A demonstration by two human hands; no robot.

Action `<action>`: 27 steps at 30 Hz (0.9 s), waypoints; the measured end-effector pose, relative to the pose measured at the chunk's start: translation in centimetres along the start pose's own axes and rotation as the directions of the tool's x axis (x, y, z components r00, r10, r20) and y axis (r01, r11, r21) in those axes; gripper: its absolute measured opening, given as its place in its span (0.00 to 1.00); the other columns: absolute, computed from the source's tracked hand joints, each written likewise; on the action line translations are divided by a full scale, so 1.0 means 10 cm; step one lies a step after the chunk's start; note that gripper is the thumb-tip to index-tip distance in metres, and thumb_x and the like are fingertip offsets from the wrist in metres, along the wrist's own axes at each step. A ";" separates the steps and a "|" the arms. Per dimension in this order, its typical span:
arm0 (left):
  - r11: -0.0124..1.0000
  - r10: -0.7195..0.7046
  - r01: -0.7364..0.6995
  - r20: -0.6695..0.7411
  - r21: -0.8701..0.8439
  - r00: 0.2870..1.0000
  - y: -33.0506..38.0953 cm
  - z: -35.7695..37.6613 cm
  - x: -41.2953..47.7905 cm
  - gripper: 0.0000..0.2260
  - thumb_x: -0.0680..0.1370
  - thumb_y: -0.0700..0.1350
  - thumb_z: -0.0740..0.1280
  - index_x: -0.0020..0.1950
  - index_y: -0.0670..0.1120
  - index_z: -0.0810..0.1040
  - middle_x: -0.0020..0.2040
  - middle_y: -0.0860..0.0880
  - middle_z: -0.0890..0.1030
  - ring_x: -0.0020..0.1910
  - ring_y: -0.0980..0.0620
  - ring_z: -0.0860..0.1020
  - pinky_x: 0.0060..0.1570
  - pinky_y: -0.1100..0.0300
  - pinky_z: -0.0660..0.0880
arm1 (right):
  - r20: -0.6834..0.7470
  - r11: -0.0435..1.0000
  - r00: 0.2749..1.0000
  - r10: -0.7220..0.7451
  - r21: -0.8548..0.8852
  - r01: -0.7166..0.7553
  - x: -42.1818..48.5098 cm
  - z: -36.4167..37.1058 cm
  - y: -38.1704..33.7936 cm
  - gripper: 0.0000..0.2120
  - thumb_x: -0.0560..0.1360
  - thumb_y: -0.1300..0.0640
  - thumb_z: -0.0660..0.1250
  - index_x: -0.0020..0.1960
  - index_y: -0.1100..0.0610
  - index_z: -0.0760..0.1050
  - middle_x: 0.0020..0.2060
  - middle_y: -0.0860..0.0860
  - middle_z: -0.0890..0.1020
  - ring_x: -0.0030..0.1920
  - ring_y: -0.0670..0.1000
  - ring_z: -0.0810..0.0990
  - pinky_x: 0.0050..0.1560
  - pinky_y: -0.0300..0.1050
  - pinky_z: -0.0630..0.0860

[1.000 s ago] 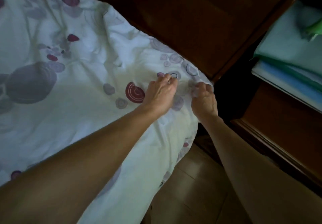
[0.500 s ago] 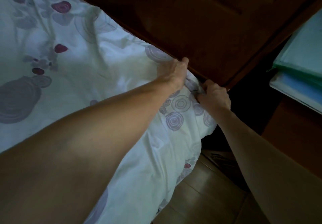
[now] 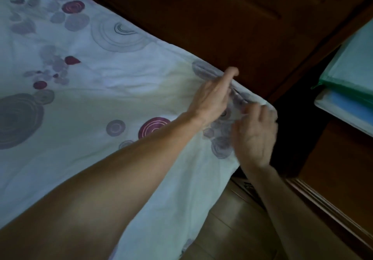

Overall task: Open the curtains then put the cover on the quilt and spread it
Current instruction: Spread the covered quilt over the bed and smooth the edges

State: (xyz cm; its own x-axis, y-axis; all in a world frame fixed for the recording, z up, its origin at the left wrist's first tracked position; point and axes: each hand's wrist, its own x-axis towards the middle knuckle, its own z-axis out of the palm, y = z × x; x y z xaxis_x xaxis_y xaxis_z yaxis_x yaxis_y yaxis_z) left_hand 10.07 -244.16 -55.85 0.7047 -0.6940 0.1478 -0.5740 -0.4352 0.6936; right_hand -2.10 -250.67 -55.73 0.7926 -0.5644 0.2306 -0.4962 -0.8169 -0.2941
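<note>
**Both hands at the corner of the quilt cover**

The left hand (image 3: 212, 98) lies on the far corner of the quilt cover (image 3: 113, 98), fingers reaching along the edge by the headboard (image 3: 201, 17). Its forefinger points up past the hem while the other fingers fold down onto the cloth; they seem to pinch the fabric there, though the grip itself is hidden under the hand. The right hand (image 3: 255, 136) is just beside it, at the very corner. It is blurred, with thumb and fingertips curled in against the cover's edge; whether it truly pinches the cloth I cannot tell.

The cover, white with grey and maroon ring patterns, lies spread over the bed and hangs down its near side toward the tiled floor (image 3: 232, 229). To the right stands a dark wooden bedside cabinet (image 3: 333, 168), well apart from the hands, bearing a stack of green and blue folders (image 3: 353, 82).
</note>
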 end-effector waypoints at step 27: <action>0.795 -0.297 0.263 -0.028 0.547 0.955 -0.71 -0.49 -0.21 0.30 0.78 0.65 0.48 0.78 0.55 0.45 0.79 0.49 0.46 0.77 0.41 0.44 0.68 0.29 0.45 | 0.386 0.979 0.922 0.026 -0.196 0.055 0.10 0.46 -0.33 0.30 0.79 0.39 0.50 0.77 0.50 0.51 0.78 0.56 0.46 0.77 0.60 0.43 0.72 0.70 0.46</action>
State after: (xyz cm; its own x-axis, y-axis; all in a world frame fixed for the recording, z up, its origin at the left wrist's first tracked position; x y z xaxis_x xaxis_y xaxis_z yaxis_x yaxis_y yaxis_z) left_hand 14.72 -236.82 -57.63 0.8548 -0.5171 -0.0448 -0.4988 -0.8423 0.2043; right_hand 1.96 -247.97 -58.81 0.8550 -0.4955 -0.1530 -0.5117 -0.8541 -0.0929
